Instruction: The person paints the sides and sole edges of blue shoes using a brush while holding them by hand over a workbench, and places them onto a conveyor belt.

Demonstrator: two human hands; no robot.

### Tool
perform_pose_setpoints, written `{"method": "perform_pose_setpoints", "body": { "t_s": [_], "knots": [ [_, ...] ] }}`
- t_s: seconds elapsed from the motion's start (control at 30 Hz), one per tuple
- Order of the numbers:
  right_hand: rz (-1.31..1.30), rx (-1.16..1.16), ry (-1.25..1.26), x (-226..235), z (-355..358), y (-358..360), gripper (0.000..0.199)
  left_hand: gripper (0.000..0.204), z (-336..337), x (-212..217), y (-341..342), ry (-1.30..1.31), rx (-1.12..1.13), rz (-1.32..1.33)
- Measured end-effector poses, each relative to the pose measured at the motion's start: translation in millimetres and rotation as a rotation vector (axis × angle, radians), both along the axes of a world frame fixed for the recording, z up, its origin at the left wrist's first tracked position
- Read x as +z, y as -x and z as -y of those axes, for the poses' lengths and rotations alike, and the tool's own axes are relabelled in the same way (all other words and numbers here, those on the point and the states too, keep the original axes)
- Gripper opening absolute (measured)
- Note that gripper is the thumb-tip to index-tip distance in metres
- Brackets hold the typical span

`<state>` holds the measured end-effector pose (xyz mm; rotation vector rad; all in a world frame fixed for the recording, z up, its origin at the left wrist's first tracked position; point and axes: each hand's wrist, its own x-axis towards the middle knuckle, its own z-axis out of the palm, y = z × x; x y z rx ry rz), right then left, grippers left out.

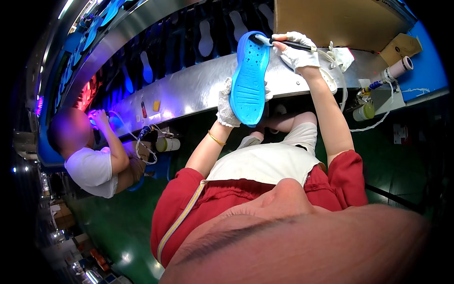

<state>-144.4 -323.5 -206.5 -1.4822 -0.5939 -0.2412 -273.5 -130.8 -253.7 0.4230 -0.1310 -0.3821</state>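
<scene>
Left hand (226, 106), in a white knit glove, is gripping a bright blue, elongated moulded shoe sole (249, 83) by its left edge, around the broader near half; some gloved fingers are showing past the right edge, so the grip is wrapping underneath. Right hand (301, 51), in a white glove with bare fingertips, is pinching a slim black-handled tool with a pale tip (294, 45) between thumb and fingers.

Key relation: the sole's long axis is running away from the body, near end over the lap, far end toward the brushed-steel ledge (189, 90). The tool is lying crosswise to that axis, coming in from the right, its tip overlapping the far, perforated end. Tip looks to be touching; can't tell how hard it's pressing. Right hand is sitting nearer the far end, left nearer the near end. Sole is being held up at the ledge's front edge, open face showing.

Off left, a co-worker in a white shirt (94, 165) is sitting at the same ledge.
</scene>
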Motion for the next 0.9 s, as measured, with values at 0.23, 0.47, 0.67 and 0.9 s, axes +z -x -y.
{"method": "perform_pose_setpoints", "body": {
  "t_s": [0.23, 0.47, 0.67, 0.9],
  "knots": [
    [0.315, -0.003, 0.107, -24, -17, 75, 0.025, 0.072, -9, -11, -7, -0.058, 0.123, -0.043],
    [-0.145, 0.245, -0.058, -7, 19, 54, 0.019, 0.075, -8, -6, 0, -0.211, 0.097, 0.028],
    [0.511, 0.035, 0.254, 20, 24, 34, 0.021, 0.076, -6, 1, 3, -0.356, 0.129, 0.107],
    [0.459, 0.119, 0.381, 36, 28, 64, 0.019, 0.074, -14, 12, -5, -0.257, 0.144, 0.059]
  ]
}}
